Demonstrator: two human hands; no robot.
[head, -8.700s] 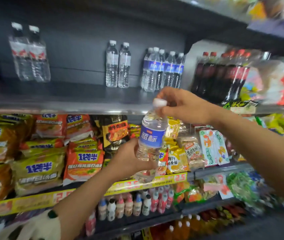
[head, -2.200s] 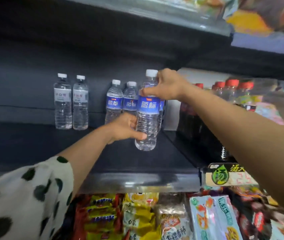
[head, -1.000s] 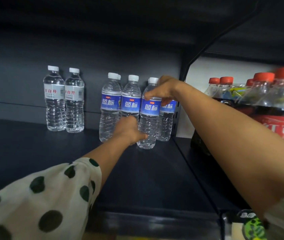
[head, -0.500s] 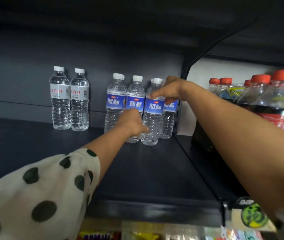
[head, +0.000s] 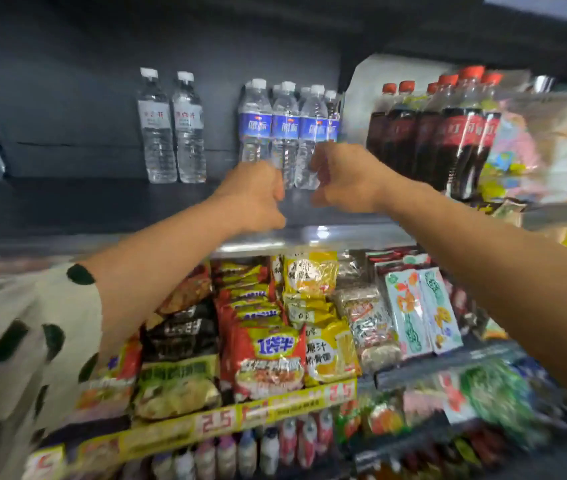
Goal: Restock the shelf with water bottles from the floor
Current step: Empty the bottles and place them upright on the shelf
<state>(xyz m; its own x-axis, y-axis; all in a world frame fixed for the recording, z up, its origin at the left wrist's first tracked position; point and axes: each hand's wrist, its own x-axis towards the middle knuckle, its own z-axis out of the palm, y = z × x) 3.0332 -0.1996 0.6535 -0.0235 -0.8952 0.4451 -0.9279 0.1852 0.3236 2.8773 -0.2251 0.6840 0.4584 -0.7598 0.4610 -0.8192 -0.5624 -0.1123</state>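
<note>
Yellow price strip [head: 213,422] reads "2.5".

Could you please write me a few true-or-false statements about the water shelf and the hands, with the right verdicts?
1. The blue-label water bottles stand upright on the dark shelf. True.
2. The right hand grips a water bottle. False: its fingers are curled and it holds nothing.
3. The two white-label water bottles stand left of the blue-label group. True.
4. The red-capped cola bottles stand left of the water. False: they stand to its right.
5. The left hand carries a bottle by its cap. False: it is curled and holds nothing.
</note>
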